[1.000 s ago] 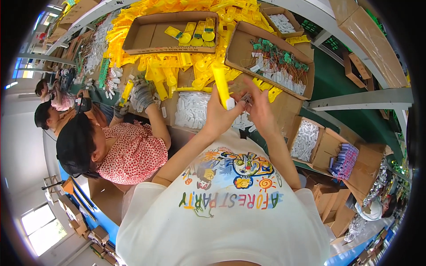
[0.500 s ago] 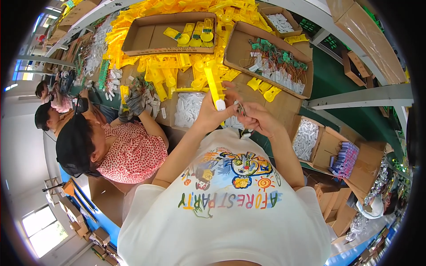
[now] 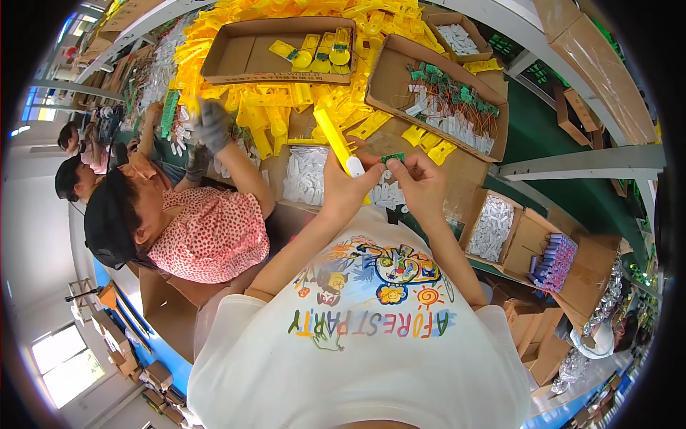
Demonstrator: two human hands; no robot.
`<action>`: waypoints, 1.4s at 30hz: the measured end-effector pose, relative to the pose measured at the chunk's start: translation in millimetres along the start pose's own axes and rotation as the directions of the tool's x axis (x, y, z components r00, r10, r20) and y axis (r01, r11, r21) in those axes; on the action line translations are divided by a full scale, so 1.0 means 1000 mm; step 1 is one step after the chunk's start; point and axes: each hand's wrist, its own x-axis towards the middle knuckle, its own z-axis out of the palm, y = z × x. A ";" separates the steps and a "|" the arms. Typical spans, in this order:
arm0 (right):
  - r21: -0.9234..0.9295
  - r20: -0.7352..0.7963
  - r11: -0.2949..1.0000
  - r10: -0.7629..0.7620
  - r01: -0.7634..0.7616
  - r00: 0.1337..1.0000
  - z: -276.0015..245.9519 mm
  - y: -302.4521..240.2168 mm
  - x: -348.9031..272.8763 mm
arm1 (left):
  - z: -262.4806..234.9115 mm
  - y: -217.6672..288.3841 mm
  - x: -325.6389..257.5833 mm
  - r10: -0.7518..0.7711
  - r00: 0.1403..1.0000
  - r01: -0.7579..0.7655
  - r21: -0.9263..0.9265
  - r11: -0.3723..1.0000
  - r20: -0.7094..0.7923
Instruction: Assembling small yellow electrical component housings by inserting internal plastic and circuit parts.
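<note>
At the centre of the head view, the left hand (image 3: 344, 187) is closed around a long yellow plastic casing with a white end (image 3: 336, 141), which slants up toward 11 o'clock. Just beside it at 3 o'clock, the right hand (image 3: 421, 184) pinches a small green circuit board (image 3: 392, 157) between thumb and fingertips, close to the casing's white end. Both are held above the brown cardboard-covered tabletop (image 3: 471, 171). At 12 o'clock lies a heap of loose yellow plastic parts (image 3: 286, 100). On it sits a shallow open rectangular cardboard tray (image 3: 236, 57) holding a few yellow pieces. At 1 o'clock a second open cardboard tray (image 3: 389, 75) contains green boards with wires. Clear bags of small white parts (image 3: 306, 175) lie at 10 o'clock of the hands. At 4 o'clock stand open cardboard boxes (image 3: 525, 239), one with white parts, one with purple pieces. At 9 o'clock a co-worker's grey-gloved hand (image 3: 211, 125) reaches into the yellow heap.
</note>
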 end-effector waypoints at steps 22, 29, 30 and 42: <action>0.094 0.165 0.954 0.268 -0.285 0.949 -0.020 -0.040 0.009 | -0.035 -0.011 0.029 -0.197 0.856 0.491 -0.632 0.599 0.478; 0.055 0.166 0.974 0.208 -0.220 0.964 -0.004 -0.033 0.005 | -0.019 -0.015 0.018 -0.292 0.888 0.454 -0.586 0.671 0.354; 0.038 0.152 0.988 0.141 -0.148 0.978 -0.002 -0.034 0.004 | -0.017 -0.013 0.018 -0.293 0.888 0.455 -0.585 0.671 0.355; -0.632 0.145 0.689 -0.343 0.354 0.928 0.022 -0.053 -0.015 | -0.014 -0.031 0.017 -0.030 0.831 0.431 -0.610 0.664 0.555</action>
